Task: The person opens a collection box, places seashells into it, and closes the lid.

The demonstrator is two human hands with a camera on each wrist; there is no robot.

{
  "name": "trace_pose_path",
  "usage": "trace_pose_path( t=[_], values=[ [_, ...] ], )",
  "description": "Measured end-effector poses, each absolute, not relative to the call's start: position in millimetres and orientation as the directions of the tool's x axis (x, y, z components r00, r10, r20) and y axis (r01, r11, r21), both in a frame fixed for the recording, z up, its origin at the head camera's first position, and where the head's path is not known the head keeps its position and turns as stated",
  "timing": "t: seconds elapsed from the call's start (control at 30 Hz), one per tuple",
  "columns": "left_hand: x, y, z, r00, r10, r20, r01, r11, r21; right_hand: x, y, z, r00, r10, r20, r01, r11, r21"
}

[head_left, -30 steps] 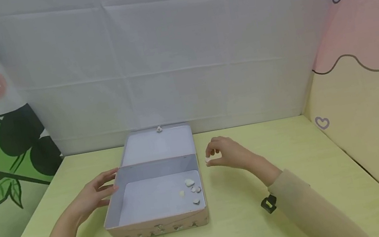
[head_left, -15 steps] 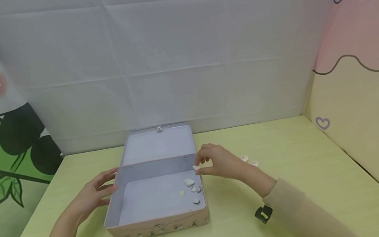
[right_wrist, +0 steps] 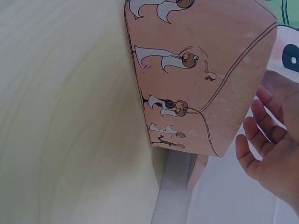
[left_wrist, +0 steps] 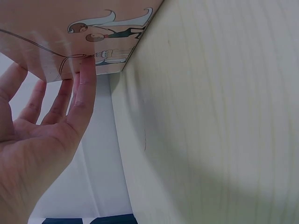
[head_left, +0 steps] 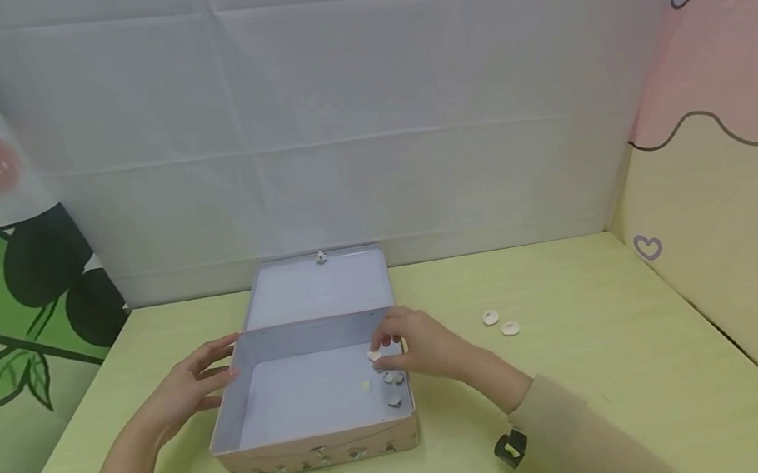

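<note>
A pink tin box (head_left: 318,453) with a pale inside stands with its lid (head_left: 315,288) folded back. My left hand (head_left: 181,390) rests its spread fingers on the box's left wall; in the left wrist view the fingertips of that hand (left_wrist: 51,121) touch the printed side (left_wrist: 42,28). Over the right part of the box, my right hand (head_left: 424,344) pinches a small white piece (head_left: 374,356) between thumb and fingers. Several small whitish pieces (head_left: 394,401) lie on the box floor below it. In the right wrist view my right hand (right_wrist: 275,140) is beyond the printed wall (right_wrist: 210,56), its held piece hidden.
Two white pieces (head_left: 491,318) (head_left: 510,328) lie on the pale wooden table (head_left: 594,334) to the right of the box. A white cloth (head_left: 356,105) hangs behind the table, with cartoon-printed panels (head_left: 739,207) at both sides.
My right hand has moved left with its pinched piece, from right of the box to above its inside. Two pieces on the table have come into sight. My left hand stays at the box.
</note>
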State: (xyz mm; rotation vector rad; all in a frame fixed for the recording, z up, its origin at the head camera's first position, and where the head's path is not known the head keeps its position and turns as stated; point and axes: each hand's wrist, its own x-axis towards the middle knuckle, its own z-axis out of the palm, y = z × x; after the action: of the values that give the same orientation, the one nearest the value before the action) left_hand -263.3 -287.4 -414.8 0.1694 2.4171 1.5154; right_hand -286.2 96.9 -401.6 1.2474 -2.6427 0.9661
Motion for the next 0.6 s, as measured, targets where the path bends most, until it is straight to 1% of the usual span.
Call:
trace_pose_path(
  t=[0.17,0.4,0.6],
  values=[
    [-263,-287,-414,-0.953,0.242,-0.184,-0.060,0.444,0.894,-285,93,-404,-0.655,-0.680,0.329,-0.737,0.478,-0.479],
    [-262,-287,-412,-0.951,0.243,-0.189,-0.062,0.449,0.891,-282,97,-398,-0.667,-0.674,0.319,-0.719,0.468,-0.514],
    [-262,-287,-411,-0.952,0.244,-0.187,-0.061,0.448,0.892,-279,107,-387,-0.668,-0.662,0.340,-0.718,0.454,-0.528]
  ],
)
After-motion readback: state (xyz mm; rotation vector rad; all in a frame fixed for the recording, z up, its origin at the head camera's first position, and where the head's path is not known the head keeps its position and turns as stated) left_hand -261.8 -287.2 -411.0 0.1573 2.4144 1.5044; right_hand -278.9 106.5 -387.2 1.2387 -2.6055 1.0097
